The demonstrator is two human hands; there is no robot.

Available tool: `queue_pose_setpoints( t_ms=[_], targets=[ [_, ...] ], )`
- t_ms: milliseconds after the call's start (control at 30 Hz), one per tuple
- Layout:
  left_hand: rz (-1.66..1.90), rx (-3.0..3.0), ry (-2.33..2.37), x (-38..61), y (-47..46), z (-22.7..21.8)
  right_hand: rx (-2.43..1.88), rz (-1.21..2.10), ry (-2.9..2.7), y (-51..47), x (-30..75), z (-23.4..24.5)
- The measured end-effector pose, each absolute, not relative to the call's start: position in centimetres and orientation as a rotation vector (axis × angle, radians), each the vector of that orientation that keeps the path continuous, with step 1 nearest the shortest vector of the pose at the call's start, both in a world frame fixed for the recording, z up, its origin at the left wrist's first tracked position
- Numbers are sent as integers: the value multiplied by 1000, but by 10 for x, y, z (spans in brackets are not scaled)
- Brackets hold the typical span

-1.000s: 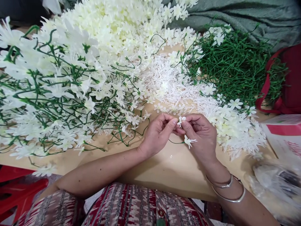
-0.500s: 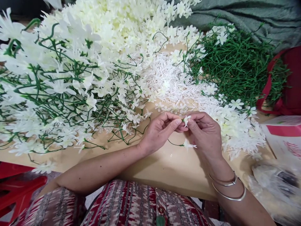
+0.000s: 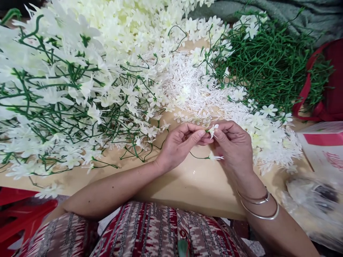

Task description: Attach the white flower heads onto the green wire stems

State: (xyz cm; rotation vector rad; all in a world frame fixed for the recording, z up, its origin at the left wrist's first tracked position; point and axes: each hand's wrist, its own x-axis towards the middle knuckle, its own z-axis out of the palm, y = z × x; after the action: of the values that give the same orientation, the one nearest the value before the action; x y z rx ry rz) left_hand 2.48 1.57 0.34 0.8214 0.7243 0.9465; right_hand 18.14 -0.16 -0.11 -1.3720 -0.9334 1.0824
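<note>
My left hand (image 3: 179, 144) and my right hand (image 3: 233, 146) meet fingertip to fingertip over the tan table (image 3: 193, 185). Between them they pinch a thin green stem (image 3: 197, 157) with a small white artificial flower (image 3: 213, 130) at the top. A second white flower (image 3: 214, 156) hangs on the same stem below my right thumb. Both hands are closed in a pinch. Two silver bangles (image 3: 258, 208) circle my right wrist.
Finished flower sprigs on green stems (image 3: 61, 107) fill the left. A mound of loose cream blossoms (image 3: 134, 25) lies behind, white stamen pieces (image 3: 198, 92) in the middle, bare green stems (image 3: 268, 64) at right. A red bag (image 3: 327, 89) and plastic bags (image 3: 316, 200) sit at right.
Both hands, holding the stem, sit slightly higher in the picture as the view tilts. The top flower has shifted a little to the right between the fingertips.
</note>
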Motion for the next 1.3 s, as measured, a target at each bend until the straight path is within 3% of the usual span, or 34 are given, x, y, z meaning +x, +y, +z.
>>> queue_pose_setpoints(
  t_ms=[400, 833, 1033, 1300],
  targets=[
    [930, 877, 810, 24, 15, 3, -1320, 820, -1195, -8, 176, 7],
    [911, 868, 799, 23, 14, -1, -1281, 910, -1168, -4, 182, 0],
    [981, 877, 829, 24, 11, -2, -1233, 735, -1376, -7, 183, 1],
    [995, 1010, 826, 22, 11, 0, -1275, 974, -1310, -5, 189, 2]
  ],
)
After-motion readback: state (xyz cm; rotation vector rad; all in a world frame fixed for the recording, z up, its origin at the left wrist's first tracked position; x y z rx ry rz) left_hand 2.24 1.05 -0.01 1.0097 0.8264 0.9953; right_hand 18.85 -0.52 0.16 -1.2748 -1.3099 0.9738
